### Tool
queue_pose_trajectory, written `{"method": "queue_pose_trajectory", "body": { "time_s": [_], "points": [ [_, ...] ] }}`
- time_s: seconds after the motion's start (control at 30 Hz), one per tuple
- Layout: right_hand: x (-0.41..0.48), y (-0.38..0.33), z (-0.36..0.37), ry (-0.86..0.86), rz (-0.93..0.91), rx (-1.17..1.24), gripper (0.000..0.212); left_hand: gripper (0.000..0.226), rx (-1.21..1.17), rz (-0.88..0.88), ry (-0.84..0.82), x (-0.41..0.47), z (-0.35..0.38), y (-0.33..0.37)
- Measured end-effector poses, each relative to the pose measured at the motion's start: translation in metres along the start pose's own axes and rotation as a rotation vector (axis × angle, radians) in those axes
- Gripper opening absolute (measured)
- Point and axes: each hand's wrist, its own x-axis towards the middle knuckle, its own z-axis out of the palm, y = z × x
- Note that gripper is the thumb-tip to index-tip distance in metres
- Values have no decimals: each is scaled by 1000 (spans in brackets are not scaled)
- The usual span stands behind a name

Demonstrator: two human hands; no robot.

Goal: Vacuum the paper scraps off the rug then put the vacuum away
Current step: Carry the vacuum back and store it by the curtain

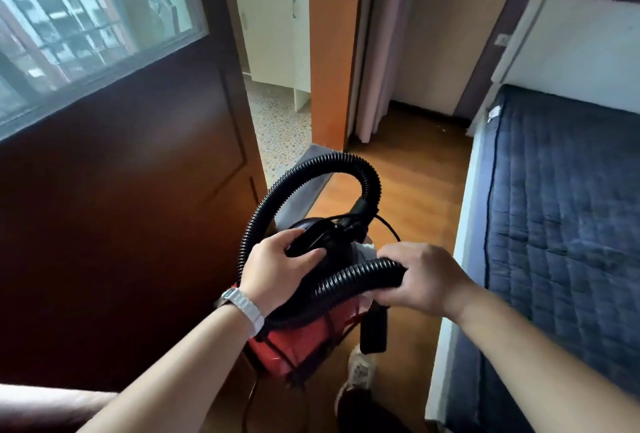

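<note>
I observe my left hand (277, 268) gripping the vacuum (301, 339) handle; just right, my right hand (424, 280) clasps its hose (301, 176).

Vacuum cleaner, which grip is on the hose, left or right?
The right-hand grip, on the bare wrist, curls round the black corrugated hose. The left-hand grip, above the silver watch, holds the vacuum cleaner's handle.
</note>
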Motion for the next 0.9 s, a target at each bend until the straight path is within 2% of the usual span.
{"method": "queue_pose_trajectory", "body": {
  "time_s": [0.33, 0.5, 0.77, 0.9],
  "points": [
    [136, 140, -20, -17, 53, 112, 40, 69, 85, -33, -28, 171, 65, 42],
    [201, 198, -67, 17, 51, 76, 38, 72, 77, 13, -6, 256, 99, 87],
    [279, 287, -118, 93, 99, 11, 46, 61, 10, 66, -27, 385, 149, 143],
    [319, 336, -129, 118, 167, -8, 45, 71, 3, 106, -54, 452, 180, 159]
  ]
}}
